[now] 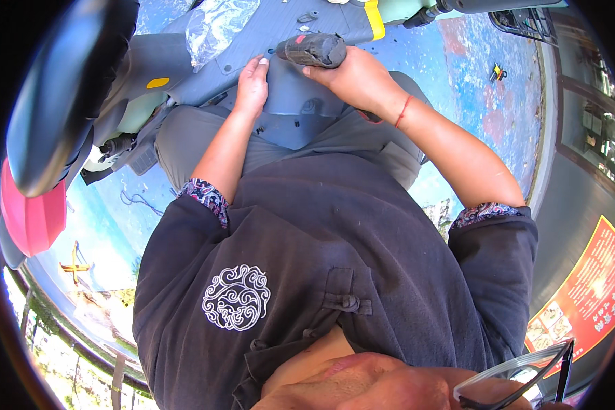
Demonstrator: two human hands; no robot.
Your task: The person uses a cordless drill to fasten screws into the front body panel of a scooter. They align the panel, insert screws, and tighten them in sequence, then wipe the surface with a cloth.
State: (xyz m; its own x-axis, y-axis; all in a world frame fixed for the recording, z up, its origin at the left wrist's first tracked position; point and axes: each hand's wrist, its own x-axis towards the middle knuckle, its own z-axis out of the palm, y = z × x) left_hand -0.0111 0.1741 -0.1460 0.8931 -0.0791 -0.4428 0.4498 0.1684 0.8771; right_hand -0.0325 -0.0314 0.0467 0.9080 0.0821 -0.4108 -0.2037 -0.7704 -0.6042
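My right hand is wrapped round a dark, worn power screwdriver, its nose pointing left. The tool's bit meets a grey plastic panel that rests against my lap between my legs. Close to the bit's tip, my left hand has thumb and fingers drawn together at the panel's left edge. What those fingers pinch, if anything, is too small to make out. Beyond the hands spreads a larger grey plastic body part with small fittings on it.
A clear plastic bag lies on the grey body part. At the left looms a long black padded shape, with a pink-red box below it. A small yellow-and-black object lies on the blue floor at the right.
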